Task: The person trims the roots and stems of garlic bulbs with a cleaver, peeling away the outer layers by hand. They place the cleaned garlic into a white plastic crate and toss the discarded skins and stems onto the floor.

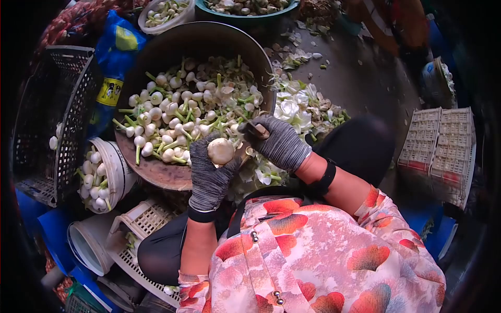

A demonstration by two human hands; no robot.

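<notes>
My left hand (210, 175), in a grey knit glove, is closed round a white onion (221, 151) with a pale, flat face turned up. My right hand (279, 143), gloved alike, grips a small knife (258, 131) by its brown handle; the blade is hard to make out. Both hands are at the near rim of a wide metal basin (156, 180), with a short gap between them. Inside the basin lies a heap of peeled white onions (172, 109) with green stem stubs. Loose skins and trimmings (229, 78) cover its right side.
Peelings (297, 107) are piled on the floor right of the basin. A white bucket (115, 167) of onions and a black crate (78, 104) stand at left. Nearer are an overturned white bucket (86, 245) and a pale basket (146, 219). Stacked white crates (438, 151) stand at right.
</notes>
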